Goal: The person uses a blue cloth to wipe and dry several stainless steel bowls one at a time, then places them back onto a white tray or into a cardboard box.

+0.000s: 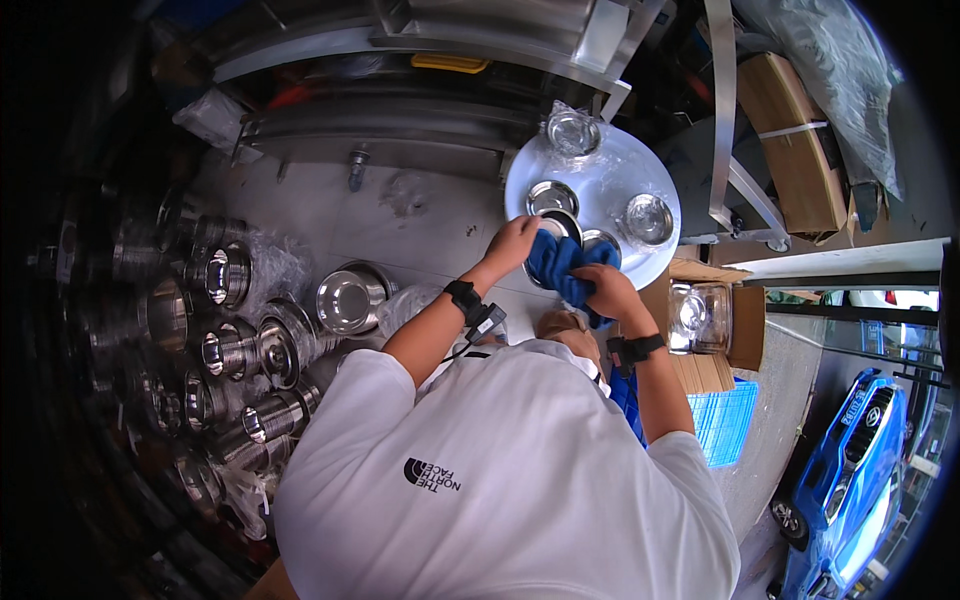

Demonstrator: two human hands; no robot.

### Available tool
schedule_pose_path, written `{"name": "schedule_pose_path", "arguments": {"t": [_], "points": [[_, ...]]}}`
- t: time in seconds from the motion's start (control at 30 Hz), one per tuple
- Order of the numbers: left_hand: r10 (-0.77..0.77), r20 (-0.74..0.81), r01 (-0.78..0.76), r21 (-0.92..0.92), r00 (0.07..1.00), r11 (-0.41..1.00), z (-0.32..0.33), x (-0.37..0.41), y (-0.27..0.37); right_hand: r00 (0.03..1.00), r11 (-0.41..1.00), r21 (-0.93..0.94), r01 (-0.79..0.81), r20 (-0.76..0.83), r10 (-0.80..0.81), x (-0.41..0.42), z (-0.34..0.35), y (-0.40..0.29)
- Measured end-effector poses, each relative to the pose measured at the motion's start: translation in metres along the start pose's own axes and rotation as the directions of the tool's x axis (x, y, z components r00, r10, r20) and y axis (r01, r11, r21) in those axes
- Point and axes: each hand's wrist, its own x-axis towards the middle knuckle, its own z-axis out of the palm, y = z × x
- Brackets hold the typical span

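My left hand (514,244) grips the edge of a round stainless steel dish (556,225), held tilted over a round white surface (523,169). A bunched blue cloth (559,262) is in my right hand (613,291) and lies against the dish, covering much of it. Close by on the white surface lie a shallow steel dish (553,196) and another dish (600,238), the latter partly hidden by the cloth. Farther right sits a steel dish (649,220) with clear film about it. At the far edge is a dish in clear plastic wrap (573,135).
Stacked steel bowls (225,349) and loose plastic film crowd the floor at left. A steel bench (435,112) stands ahead. An open cardboard box (746,328) sits above a blue plastic crate (724,420) at right. A blue car (847,480) is outside.
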Motion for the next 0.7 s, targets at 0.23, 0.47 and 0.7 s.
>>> {"name": "schedule_pose_path", "arguments": {"t": [0.23,0.47,0.7], "points": [[-0.507,0.162,0.480,-0.645,0.846,0.594,0.026,0.049,-0.097,0.725,0.742,0.442,-0.504,-0.251,0.642,-0.100,-0.030,0.131],[-0.702,0.063,0.567,-0.643,0.710,0.515,0.091,0.122,-0.150,0.609,0.646,0.504,-0.573,-0.266,0.747,-0.176,-0.044,0.206],[-0.787,0.053,0.591,-0.692,0.614,0.414,0.133,0.153,-0.195,0.572,0.586,0.491,-0.645,-0.199,0.796,-0.200,-0.066,0.210]]}}
